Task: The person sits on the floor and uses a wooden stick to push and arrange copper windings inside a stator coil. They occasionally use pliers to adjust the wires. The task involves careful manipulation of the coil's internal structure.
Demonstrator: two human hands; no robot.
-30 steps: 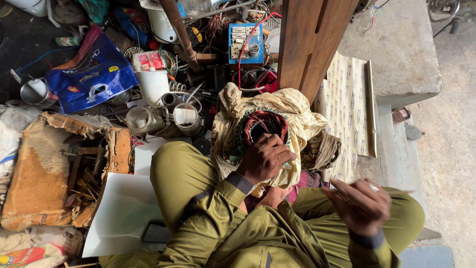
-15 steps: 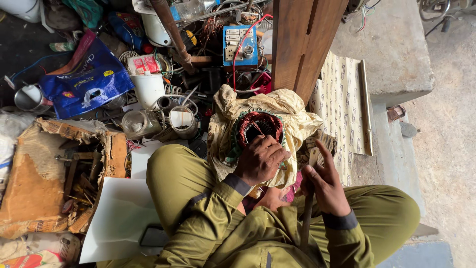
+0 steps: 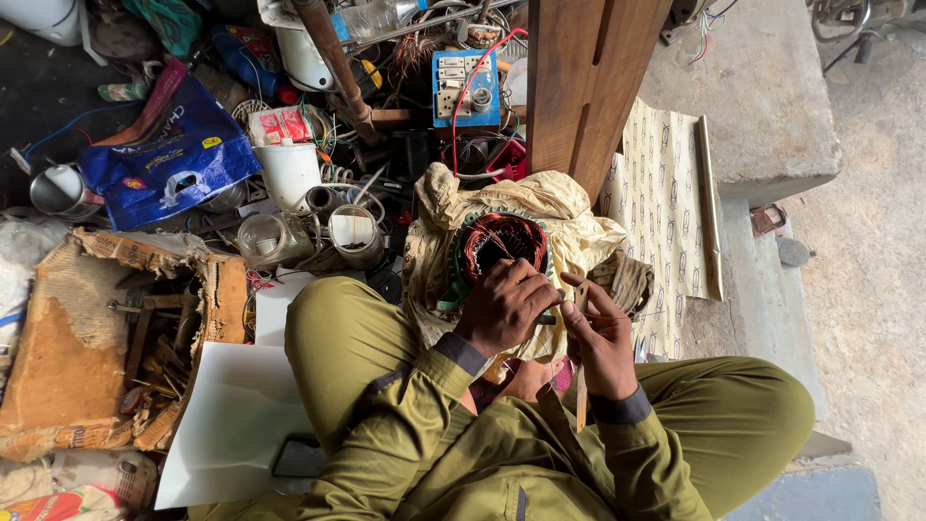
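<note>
A round motor stator (image 3: 502, 246) with reddish copper windings rests on a crumpled yellow cloth (image 3: 555, 207) in front of my crossed legs. My left hand (image 3: 506, 304) grips the near rim of the stator, fingers curled over its edge. Just to the right, my right hand (image 3: 600, 333) pinches a thin wooden stick (image 3: 581, 386) that points down toward my lap, right beside the stator's rim. Both sleeves are olive green.
Clutter fills the floor ahead: a blue bag (image 3: 169, 159), a white cup (image 3: 289, 174), glass jars (image 3: 265, 239), a blue switch board (image 3: 465, 89) with a red wire. A torn cardboard box of tools (image 3: 116, 328) lies left. A wooden post (image 3: 588, 87) and a concrete step (image 3: 762, 125) stand right.
My right hand came in from the far right over my knee to the stator's rim, now holding the stick beside my left hand. The left hand stayed on the stator.
</note>
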